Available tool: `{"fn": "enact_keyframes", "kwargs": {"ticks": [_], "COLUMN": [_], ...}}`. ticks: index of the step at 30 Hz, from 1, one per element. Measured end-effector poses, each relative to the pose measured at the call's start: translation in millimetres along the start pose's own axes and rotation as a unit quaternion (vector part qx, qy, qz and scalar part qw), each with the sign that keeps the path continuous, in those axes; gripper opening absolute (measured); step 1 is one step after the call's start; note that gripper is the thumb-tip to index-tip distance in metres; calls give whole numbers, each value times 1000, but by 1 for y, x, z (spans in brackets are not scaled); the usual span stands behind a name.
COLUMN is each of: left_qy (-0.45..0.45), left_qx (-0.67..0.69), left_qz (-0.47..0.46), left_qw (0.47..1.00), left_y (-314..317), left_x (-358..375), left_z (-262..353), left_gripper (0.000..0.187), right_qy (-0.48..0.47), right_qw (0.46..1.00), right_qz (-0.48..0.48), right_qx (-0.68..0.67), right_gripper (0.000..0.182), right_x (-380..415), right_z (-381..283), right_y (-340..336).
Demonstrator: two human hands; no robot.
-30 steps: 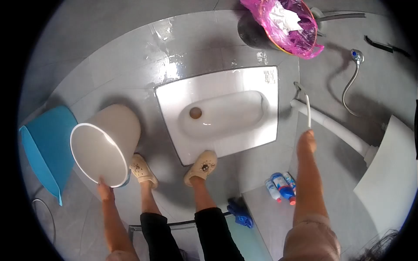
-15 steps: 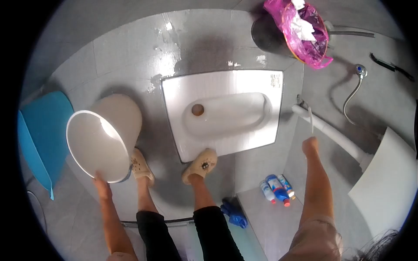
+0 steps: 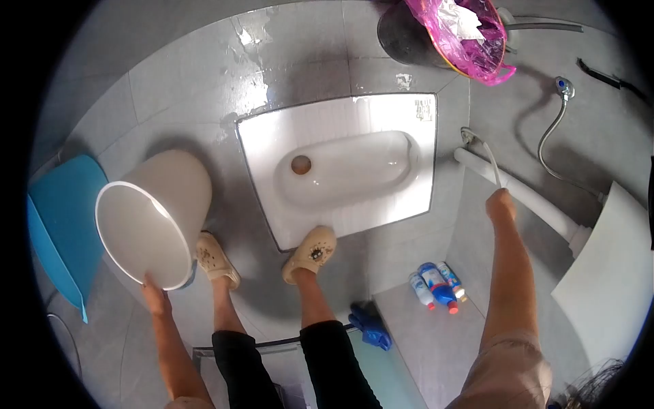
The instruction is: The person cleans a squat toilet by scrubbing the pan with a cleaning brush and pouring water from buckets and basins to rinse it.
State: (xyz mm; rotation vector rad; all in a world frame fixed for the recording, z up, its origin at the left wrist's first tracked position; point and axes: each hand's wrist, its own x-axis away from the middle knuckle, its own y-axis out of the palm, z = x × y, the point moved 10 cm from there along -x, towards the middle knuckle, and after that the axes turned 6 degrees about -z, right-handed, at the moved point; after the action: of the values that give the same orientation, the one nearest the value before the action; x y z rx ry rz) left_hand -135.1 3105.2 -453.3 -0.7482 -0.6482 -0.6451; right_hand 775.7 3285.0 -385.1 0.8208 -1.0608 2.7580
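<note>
My left hand (image 3: pixel 155 296) grips the near rim of a tall white bucket (image 3: pixel 182 185), with the fingers closed over the edge. The bucket stands on the floor to the left, tilted so its mouth faces me; I see no water in it. My right hand (image 3: pixel 501 206) is closed around the end of a thin whitish hose (image 3: pixel 492 162), which hangs from a small metal tap (image 3: pixel 467 135) on the right wall. Between my hands lies a white squat toilet (image 3: pixel 347 198) set in the floor.
A blue basin (image 3: pixel 71 218) leans at far left. Up top stands a bin with a pink bag (image 3: pixel 470 48). Several bottles (image 3: pixel 436 288) and a blue cloth-like item (image 3: pixel 371 328) lie at lower right. A white pipe (image 3: pixel 524 198) runs along the wall. The floor has wet patches.
My right hand has shifted slightly right and up, and the hose now slants toward it. The bucket and my left hand stay together, appearing slightly further left. The view has shifted a little.
</note>
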Motion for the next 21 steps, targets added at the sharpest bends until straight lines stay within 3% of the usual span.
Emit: {"fn": "enact_keyframes", "kwargs": {"ticks": [1,3,6,8,9,10,11,13,15,16,18,20,21], "left_qy": [3,5,17,18,21,22,20,5,6,11,6,3,-6], "left_qx": [-12,-2,-8,-29,-8,13,13,18,25,31,23,13,11], "left_qz": [14,-18,-55,-69,-60,-51,-50,-12,-30,-46,-40,-33,-25], "left_qw": [1000,1000,998,997,998,998,998,1000,999,998,999,999,1000], "left_y": [-8,-6,-1,1,4,6,7,0,1,5,6,8,8], "left_x": [2,-3,-5,-1,-3,-2,-1,4,1,-1,1,4,4], "left_z": [-3,-8,-5,0,1,0,0,-1,-4,-2,-1,2,2], "left_gripper": [36,35,33,33,35,38,38,38,39,39,38,38,38], "right_qy": [58,-51,-110,-99,-78,-30,-29,-125,-213,-274,-328,-412,-374], "right_qw": [995,993,951,964,979,998,998,958,872,870,846,714,758], "right_qz": [-35,12,-9,-18,-23,-31,-31,-124,-208,-59,90,251,153], "right_qx": [-71,106,290,247,186,42,44,225,389,406,411,507,512], "right_gripper": [25,28,34,29,27,24,24,21,22,19,17,17,16], "right_x": [58,17,30,3,-1,-6,5,30,43,12,9,68,51], "right_z": [-11,-8,-24,-15,-12,-4,-13,-49,-63,-63,-44,-48,-44], "right_y": [-23,0,53,52,44,37,46,96,141,182,217,185,166]}}
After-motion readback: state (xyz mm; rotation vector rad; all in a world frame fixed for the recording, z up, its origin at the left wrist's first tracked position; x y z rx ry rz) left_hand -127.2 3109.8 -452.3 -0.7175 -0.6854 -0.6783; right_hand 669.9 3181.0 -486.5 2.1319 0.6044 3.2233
